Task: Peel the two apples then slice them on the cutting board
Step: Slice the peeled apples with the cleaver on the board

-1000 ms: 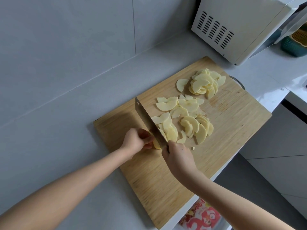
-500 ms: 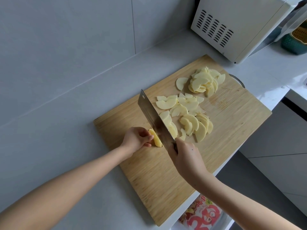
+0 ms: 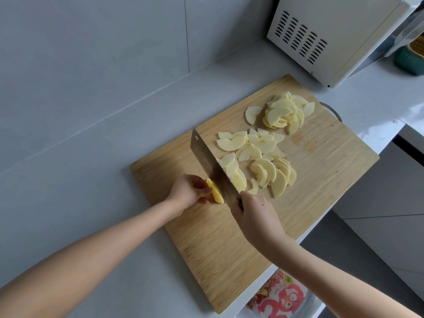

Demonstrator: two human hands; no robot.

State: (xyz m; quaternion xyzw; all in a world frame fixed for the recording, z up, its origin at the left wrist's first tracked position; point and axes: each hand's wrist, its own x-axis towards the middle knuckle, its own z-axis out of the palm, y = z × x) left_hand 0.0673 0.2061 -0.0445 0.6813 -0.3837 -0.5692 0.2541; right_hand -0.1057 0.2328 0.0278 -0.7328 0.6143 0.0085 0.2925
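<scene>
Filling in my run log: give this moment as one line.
stage: slicing | left hand: holds apple piece | right hand: grips knife | slices: on cutting board

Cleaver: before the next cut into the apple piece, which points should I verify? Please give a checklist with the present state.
1. Right hand grips cleaver handle: ok.
2. Left hand holds apple piece on board: ok.
3. Left fingertips away from blade edge: cannot tell, very near.
4. Slices lie right of cleaver: ok.
5. Board fully on counter: cannot tell; its near edge runs along the counter edge.
</scene>
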